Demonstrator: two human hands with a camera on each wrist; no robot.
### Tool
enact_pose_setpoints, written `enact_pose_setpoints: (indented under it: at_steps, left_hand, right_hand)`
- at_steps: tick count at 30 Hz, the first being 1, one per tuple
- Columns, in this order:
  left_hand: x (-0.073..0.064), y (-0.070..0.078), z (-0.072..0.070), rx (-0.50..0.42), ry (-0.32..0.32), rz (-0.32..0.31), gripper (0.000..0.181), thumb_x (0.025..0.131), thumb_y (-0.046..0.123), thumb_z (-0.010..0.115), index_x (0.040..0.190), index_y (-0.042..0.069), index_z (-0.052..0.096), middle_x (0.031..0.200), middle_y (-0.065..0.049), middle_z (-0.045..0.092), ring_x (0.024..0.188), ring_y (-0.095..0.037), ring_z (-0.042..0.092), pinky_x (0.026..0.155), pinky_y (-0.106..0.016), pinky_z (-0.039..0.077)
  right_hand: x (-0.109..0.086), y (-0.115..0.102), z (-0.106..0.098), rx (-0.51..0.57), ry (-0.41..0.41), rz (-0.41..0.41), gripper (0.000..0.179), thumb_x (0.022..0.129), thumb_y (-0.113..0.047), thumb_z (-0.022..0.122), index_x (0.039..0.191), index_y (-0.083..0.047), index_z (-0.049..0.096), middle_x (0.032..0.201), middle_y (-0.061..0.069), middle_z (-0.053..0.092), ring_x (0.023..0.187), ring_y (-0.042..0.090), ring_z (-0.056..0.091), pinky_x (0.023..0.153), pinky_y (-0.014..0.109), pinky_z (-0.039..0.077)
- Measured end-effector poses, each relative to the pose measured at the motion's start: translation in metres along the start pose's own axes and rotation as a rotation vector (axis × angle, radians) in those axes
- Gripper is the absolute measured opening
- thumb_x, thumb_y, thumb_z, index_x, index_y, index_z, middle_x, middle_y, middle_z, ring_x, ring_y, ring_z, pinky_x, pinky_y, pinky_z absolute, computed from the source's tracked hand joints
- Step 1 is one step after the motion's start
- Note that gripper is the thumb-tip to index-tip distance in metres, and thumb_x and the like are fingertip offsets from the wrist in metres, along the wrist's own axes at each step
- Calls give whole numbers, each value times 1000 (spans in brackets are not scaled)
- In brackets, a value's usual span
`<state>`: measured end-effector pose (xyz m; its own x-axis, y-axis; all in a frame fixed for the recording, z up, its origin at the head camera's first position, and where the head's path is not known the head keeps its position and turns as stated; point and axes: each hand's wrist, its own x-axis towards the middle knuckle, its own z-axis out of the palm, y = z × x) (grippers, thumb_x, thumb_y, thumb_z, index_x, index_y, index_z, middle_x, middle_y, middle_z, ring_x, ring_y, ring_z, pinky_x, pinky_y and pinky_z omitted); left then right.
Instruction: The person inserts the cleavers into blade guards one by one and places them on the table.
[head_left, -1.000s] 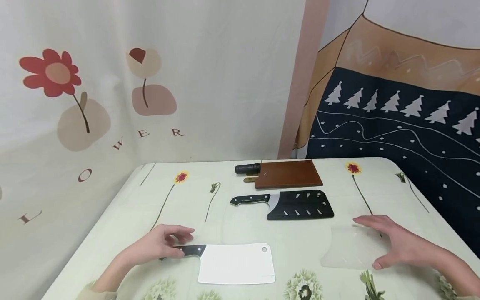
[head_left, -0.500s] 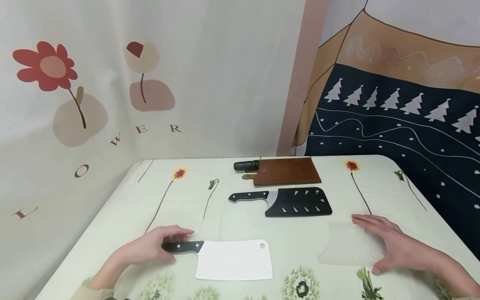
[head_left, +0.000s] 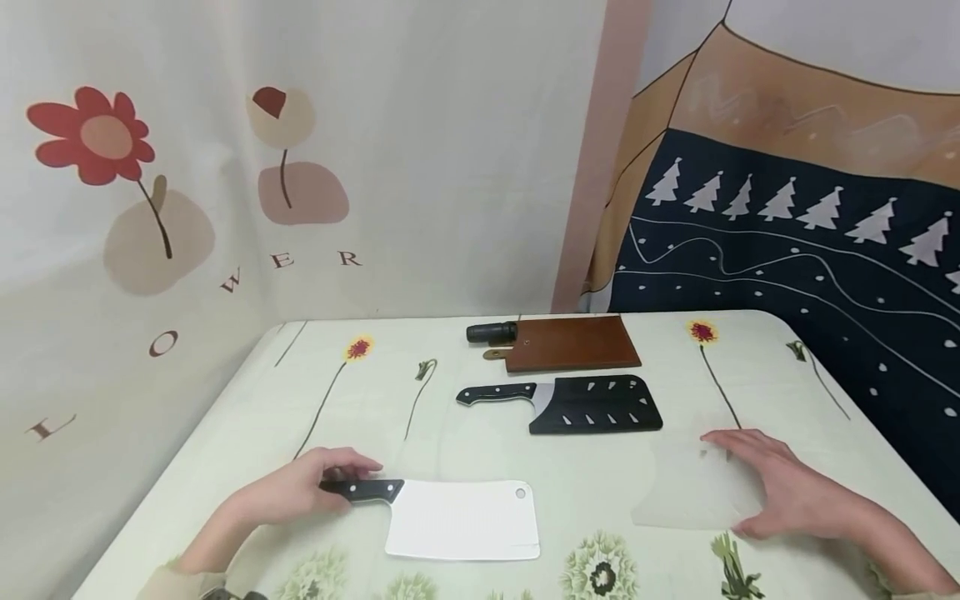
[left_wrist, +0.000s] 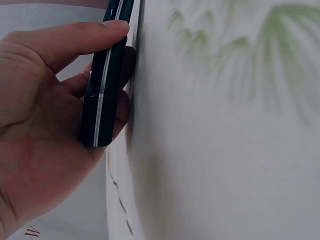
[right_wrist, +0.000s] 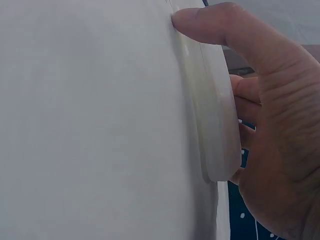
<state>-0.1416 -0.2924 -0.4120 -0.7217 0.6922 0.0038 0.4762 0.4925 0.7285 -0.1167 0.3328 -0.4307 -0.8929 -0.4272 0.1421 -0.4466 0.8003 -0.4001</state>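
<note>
My left hand (head_left: 303, 490) grips the cleaver (head_left: 462, 521) by its handle (head_left: 372, 491), my right hand (head_left: 793, 492) the translucent cover (head_left: 686, 496), well apart; the cleaver is already bare, neither thing yet released.

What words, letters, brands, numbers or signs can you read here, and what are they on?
"L O W E R": spaced dark-red capitals on the pale, flower-printed fabric backdrop.
"W": same backdrop, seen again in the left wrist view.
No readable text on the black-handled, pale-bladed cleaver, the black-sheathed cleaver or the frosted translucent piece.
</note>
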Motion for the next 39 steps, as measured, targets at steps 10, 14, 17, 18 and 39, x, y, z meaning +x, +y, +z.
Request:
enact_pose_setpoints:
  at_steps: [10,14,17,18,39]
  left_hand:
    - [-3,-6,-8,-136,-53,-78,52,80,12,74,129,12,58,119,-3,64,106,-14,60,90,-22,42]
    - [-6,-11,-10,-145,-20,-68,46,79,9,74,124,13,63,118,-2,65,104,-14,61,87,-20,44]
    - [-7,-14,-12,-161,-10,-50,43,79,7,74,120,13,65,114,-2,67,100,-15,62,85,-20,45]
    - [-7,-14,-13,-171,-10,-45,42,79,7,73,120,13,66,113,-2,67,100,-15,63,84,-20,45]
    - [10,-16,-27,-312,117,-113,41,87,6,65,128,5,59,112,-13,64,84,-14,59,67,-27,50]
  right_hand:
    - [10,-7,-2,-75,-7,-10,99,48,-35,90,136,-22,47,129,5,47,116,25,42,83,47,43]
    - [16,-7,-3,-101,4,-36,99,48,-36,90,136,-23,47,129,1,47,113,17,42,82,41,45]
    - [22,-7,-6,-91,2,-60,98,49,-35,90,136,-22,48,129,2,47,112,18,43,81,43,46]
    - [25,-8,-7,-86,0,-61,97,49,-35,90,136,-21,48,128,2,47,112,19,43,81,44,46]
    - [68,-23,-21,10,-43,-82,95,56,-33,87,140,-16,46,133,7,45,118,27,40,87,55,40]
